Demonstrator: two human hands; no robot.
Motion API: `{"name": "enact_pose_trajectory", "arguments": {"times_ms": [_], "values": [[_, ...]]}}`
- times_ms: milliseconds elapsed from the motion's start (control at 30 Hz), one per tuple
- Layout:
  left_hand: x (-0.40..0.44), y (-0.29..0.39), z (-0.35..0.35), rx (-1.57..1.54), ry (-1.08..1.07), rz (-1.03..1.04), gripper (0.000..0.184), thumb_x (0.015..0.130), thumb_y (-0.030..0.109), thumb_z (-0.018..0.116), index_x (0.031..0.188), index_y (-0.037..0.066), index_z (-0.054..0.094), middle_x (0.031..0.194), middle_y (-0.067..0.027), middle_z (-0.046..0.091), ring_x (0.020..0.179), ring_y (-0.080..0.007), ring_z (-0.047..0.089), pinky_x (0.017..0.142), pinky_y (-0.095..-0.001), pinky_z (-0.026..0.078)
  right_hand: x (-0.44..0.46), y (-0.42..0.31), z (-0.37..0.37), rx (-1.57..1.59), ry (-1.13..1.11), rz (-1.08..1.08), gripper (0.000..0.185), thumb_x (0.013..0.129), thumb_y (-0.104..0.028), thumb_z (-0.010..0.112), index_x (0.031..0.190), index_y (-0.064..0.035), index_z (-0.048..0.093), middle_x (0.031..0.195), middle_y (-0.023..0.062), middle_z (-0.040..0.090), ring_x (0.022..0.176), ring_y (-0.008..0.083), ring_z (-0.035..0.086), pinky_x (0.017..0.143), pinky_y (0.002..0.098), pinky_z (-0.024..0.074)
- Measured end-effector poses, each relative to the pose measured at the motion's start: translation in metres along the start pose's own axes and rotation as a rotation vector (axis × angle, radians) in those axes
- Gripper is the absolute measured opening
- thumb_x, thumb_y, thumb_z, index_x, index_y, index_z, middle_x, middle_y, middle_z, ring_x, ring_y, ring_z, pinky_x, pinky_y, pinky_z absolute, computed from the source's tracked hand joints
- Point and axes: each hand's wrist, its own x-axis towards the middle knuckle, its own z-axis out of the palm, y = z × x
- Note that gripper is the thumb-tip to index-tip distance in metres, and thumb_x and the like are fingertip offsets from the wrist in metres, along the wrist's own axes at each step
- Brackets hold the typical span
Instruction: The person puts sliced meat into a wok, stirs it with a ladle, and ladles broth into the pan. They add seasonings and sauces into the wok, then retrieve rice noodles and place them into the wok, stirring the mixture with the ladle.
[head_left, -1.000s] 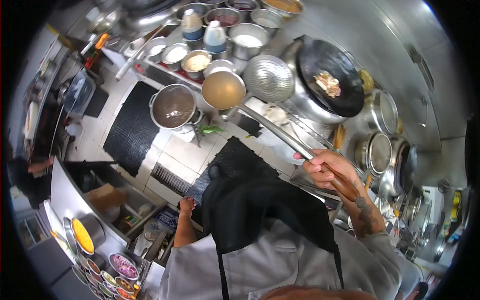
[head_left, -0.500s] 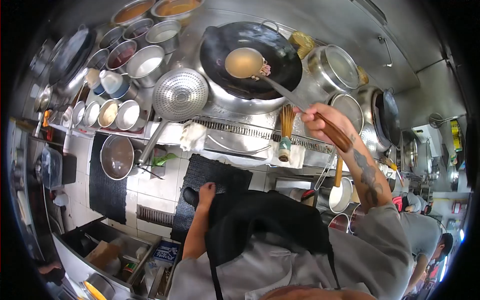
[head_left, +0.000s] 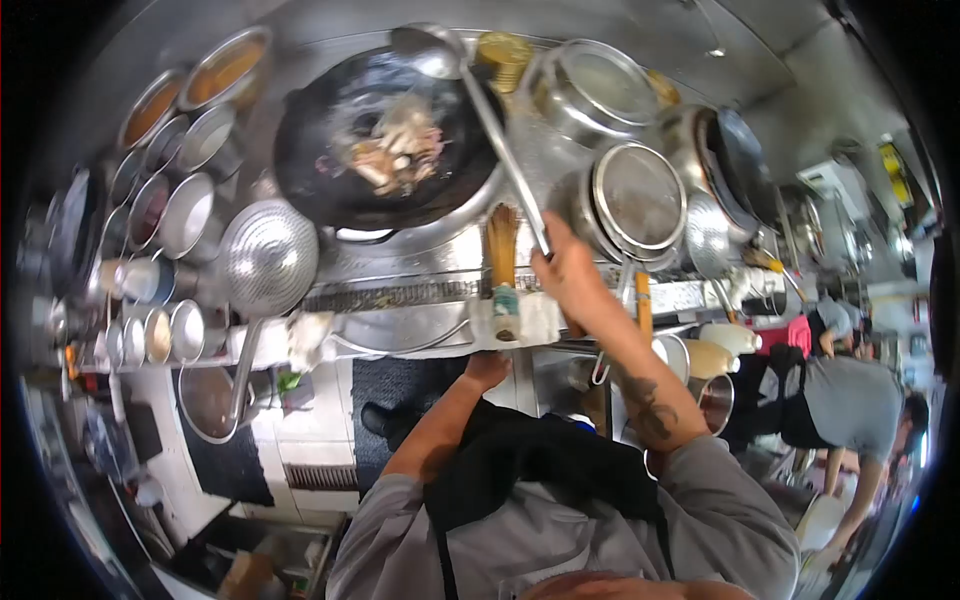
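Note:
My right hand (head_left: 575, 275) is closed around the handle of a long steel ladle (head_left: 508, 160). The ladle's bowl is raised over the far right rim of a black wok (head_left: 310, 165). Pale pieces of food (head_left: 400, 155), perhaps sliced meat, lie in the wok with steam over them. Low at the counter's front edge is my left hand (head_left: 488, 369), just below a white cloth (head_left: 538, 318); its fingers are blurred and partly hidden. A bamboo wok brush (head_left: 502, 260) stands between the wok and my right hand.
Left of the wok are a perforated strainer (head_left: 268, 258) and several metal pots of sauces, including a white-filled pot (head_left: 190, 215). A round sieve (head_left: 640, 195) sits on a pot at right. A co-worker (head_left: 850, 400) bends over at far right.
The ladle, earlier full of brown liquid over the wok, has tipped and moved to the far rim. Steam now rises from the food. My left hand has come up to the counter edge; the view has shifted.

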Motion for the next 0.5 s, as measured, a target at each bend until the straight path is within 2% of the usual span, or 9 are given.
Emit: {"name": "enact_pose_trajectory", "arguments": {"times_ms": [100, 133, 167, 233, 333, 367, 433, 467, 500], "values": [[0.028, 0.011, -0.005, 0.186, -0.030, 0.195, 0.047, 0.087, 0.030, 0.055, 0.126, 0.005, 0.056, 0.136, -0.0245, 0.047, 0.127, -0.0446, 0.043, 0.109, -0.0505, 0.033, -0.039, 0.007, -0.007, -0.015, -0.006, 0.033, 0.052, 0.085, -0.007, 0.062, 0.132, 0.0065, 0.044, 0.071, 0.0228, 0.060, 0.055, 0.0277, 0.061, 0.055, 0.0372, 0.0478], [0.031, 0.020, -0.007, 0.261, -0.106, 0.093, 0.054, 0.089, 0.031, 0.055, 0.137, 0.010, 0.045, 0.144, -0.0176, 0.040, 0.135, -0.0372, 0.036, 0.114, -0.0471, 0.027, -0.049, 0.008, -0.009, -0.008, 0.003, -0.011, 0.053, 0.084, -0.007, 0.062, 0.132, 0.0070, 0.044, 0.071, 0.0226, 0.060, 0.056, 0.0270, 0.061, 0.055, 0.0366, 0.0479], [0.038, 0.026, -0.010, 0.250, -0.086, 0.124, 0.055, 0.089, 0.031, 0.055, 0.139, 0.010, 0.043, 0.145, -0.0165, 0.040, 0.135, -0.0361, 0.035, 0.114, -0.0466, 0.027, -0.059, 0.006, -0.012, -0.012, -0.045, 0.047, 0.052, 0.084, -0.007, 0.062, 0.131, 0.0072, 0.044, 0.074, 0.0243, 0.062, 0.058, 0.0306, 0.063, 0.058, 0.0383, 0.0495], [0.046, 0.023, 0.000, 0.224, -0.044, 0.174, 0.058, 0.088, 0.031, 0.056, 0.141, 0.011, 0.040, 0.146, -0.0142, 0.039, 0.136, -0.0340, 0.035, 0.115, -0.0457, 0.026, -0.077, 0.019, -0.008, -0.022, -0.015, -0.042, 0.050, 0.084, -0.006, 0.061, 0.130, 0.0061, 0.045, 0.082, 0.0266, 0.062, 0.067, 0.0362, 0.065, 0.062, 0.0412, 0.0512], [0.056, 0.006, 0.027, 0.181, 0.024, 0.226, 0.063, 0.088, 0.031, 0.057, 0.144, 0.013, 0.035, 0.148, -0.0107, 0.038, 0.137, -0.0309, 0.034, 0.116, -0.0442, 0.025, -0.099, 0.013, -0.014, -0.004, -0.077, 0.103, 0.047, 0.084, -0.005, 0.060, 0.128, 0.0054, 0.046, 0.090, 0.0284, 0.062, 0.077, 0.0411, 0.065, 0.068, 0.0442, 0.0518], [0.059, 0.000, 0.039, 0.167, 0.045, 0.240, 0.064, 0.088, 0.031, 0.058, 0.145, 0.014, 0.034, 0.148, -0.0096, 0.037, 0.138, -0.0299, 0.033, 0.116, -0.0438, 0.025, -0.103, 0.015, -0.014, -0.029, -0.073, 0.092, 0.048, 0.084, -0.005, 0.060, 0.129, 0.0053, 0.046, 0.091, 0.0285, 0.062, 0.077, 0.0413, 0.065, 0.068, 0.0445, 0.0518], [0.065, -0.020, 0.078, -1.069, -0.166, -0.003, 0.068, 0.089, 0.034, 0.058, 0.147, 0.014, 0.029, 0.148, -0.0063, 0.039, 0.138, -0.0267, 0.033, 0.117, -0.0432, 0.023, -0.110, 0.019, -0.013, -0.075, -0.066, 0.071, 0.048, 0.084, -0.005, 0.060, 0.129, 0.0050, 0.046, 0.091, 0.0286, 0.062, 0.078, 0.0417, 0.065, 0.068, 0.0449, 0.0517], [0.067, -0.022, 0.078, -0.959, -0.113, 0.024, 0.069, 0.088, 0.034, 0.058, 0.147, 0.014, 0.029, 0.148, -0.0071, 0.038, 0.139, -0.0272, 0.032, 0.117, -0.0434, 0.023, -0.111, 0.015, -0.016, -0.072, -0.063, 0.063, 0.049, 0.084, -0.006, 0.061, 0.129, 0.0059, 0.045, 0.088, 0.0285, 0.062, 0.074, 0.0433, 0.063, 0.065, 0.0461, 0.0517], [0.067, -0.016, 0.070, -0.438, -0.070, 0.107, 0.070, 0.088, 0.034, 0.059, 0.147, 0.014, 0.029, 0.148, -0.0079, 0.037, 0.139, -0.0277, 0.031, 0.117, -0.0437, 0.022, -0.112, 0.014, -0.018, -0.102, -0.029, 0.039, 0.051, 0.084, -0.006, 0.062, 0.130, 0.0066, 0.044, 0.086, 0.0280, 0.062, 0.071, 0.0408, 0.064, 0.063, 0.0444, 0.0516]]}}
